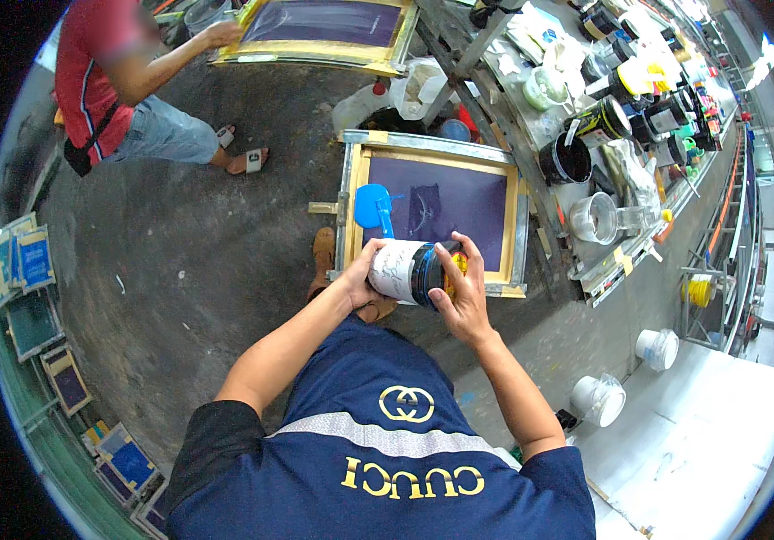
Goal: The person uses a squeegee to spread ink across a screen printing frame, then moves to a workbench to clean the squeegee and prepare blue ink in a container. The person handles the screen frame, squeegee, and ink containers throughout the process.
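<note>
Both my hands hold a jar (398, 269) on its side above the near edge of a framed printing screen (468, 202). It has a white label with handwriting, and a black part with some yellow and orange at its right end. My left hand (362, 274) wraps the left end. My right hand (465, 297) grips the black right end, thumb below and fingers over the top. A glossy blue patch of ink (371, 205) lies on the screen's left side. From it a narrow blue strip runs to the jar; whether that is a tool or flowing ink I cannot tell.
At upper left a person in red (103, 81) reaches to another framed screen (324, 22). A workbench (598, 279) crowded with ink jars and tubs runs along the right. White buckets (598, 400) stand at lower right. Small frames (67, 378) line the left wall.
</note>
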A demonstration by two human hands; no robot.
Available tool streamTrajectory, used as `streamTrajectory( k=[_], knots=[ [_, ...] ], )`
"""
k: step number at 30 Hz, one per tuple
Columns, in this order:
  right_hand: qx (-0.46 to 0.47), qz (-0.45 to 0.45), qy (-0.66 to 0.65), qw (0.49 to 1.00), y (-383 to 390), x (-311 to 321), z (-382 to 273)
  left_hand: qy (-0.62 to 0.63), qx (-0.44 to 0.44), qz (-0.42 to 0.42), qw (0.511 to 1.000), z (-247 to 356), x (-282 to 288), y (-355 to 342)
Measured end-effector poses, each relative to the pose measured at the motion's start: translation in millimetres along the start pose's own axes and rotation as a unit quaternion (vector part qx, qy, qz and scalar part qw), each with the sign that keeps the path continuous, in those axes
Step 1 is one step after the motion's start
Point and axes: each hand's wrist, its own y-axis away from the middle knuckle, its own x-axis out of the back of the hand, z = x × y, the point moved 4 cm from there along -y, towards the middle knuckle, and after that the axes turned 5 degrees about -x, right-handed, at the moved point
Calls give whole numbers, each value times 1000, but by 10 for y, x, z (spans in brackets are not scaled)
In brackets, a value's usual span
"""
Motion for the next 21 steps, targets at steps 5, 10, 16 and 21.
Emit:
streamTrajectory(
  k=[5, 10, 16, 21],
  knots=[
    [37, 66, -3, 997, 3, -53, -54, -14, -2, 23, 1000, 113, -15, -19],
    [-17, 90, -18, 996, -80, -142, -223, -68, -42, 13, 997, 237, 93, 31],
    [-146, 164, -25, 975, -243, -235, -405, -80, 12, 5, 997, 428, 102, 35],
    [-147, 87, -54, 984, -642, -67, -580, -19, 51, -62, 997, 746, 5, 131]
  ],
)
